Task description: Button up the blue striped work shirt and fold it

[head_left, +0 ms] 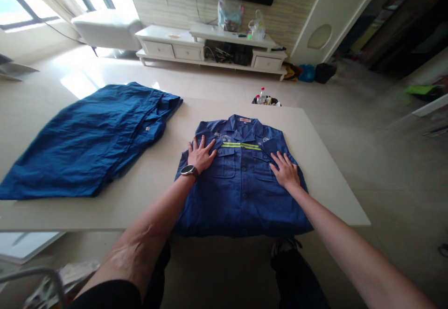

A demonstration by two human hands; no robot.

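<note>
A blue work shirt (241,185) with a yellow-green reflective stripe lies folded, front up, on the white table (325,169), its collar pointing away from me. My left hand (200,154), with a watch on the wrist, lies flat with fingers spread on the shirt's left chest. My right hand (285,170) presses flat on the right chest pocket. Neither hand grips anything.
A second blue garment (84,141) lies spread over the table's left part. Beyond the far table edge stands a bin with bottles (265,99). A white TV cabinet (210,47) lines the back wall. The shirt's hem hangs just over the near table edge.
</note>
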